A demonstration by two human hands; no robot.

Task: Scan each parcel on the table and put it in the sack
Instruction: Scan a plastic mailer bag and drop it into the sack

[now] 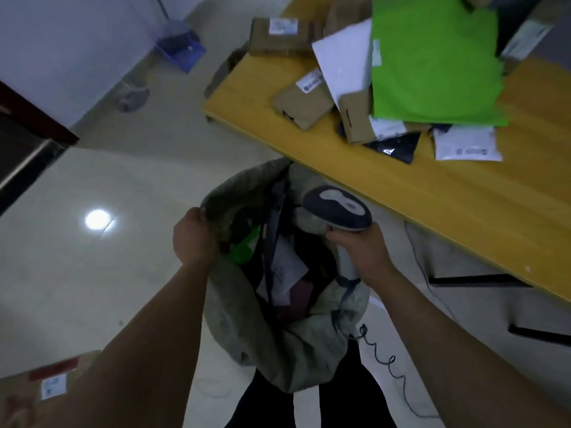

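Left hand (pixel 193 236) grips the limp sack (pixel 278 350) rim; right hand (pixel 361 251) wraps the scanner (pixel 336 208) handle. Green mailer (pixel 432 63) on tabletop (pixel 432 196) looks light, floppy, slick: take an edge.

Our left hand (pixel 193 239) and right hand (pixel 361 251) are both bare. Back from each grip, our wrists and forearms (pixel 148 329) run uncovered as far as we can see them. Below the grips, close to our body, we wear black trousers (pixel 349 396), two dark legs side by side.
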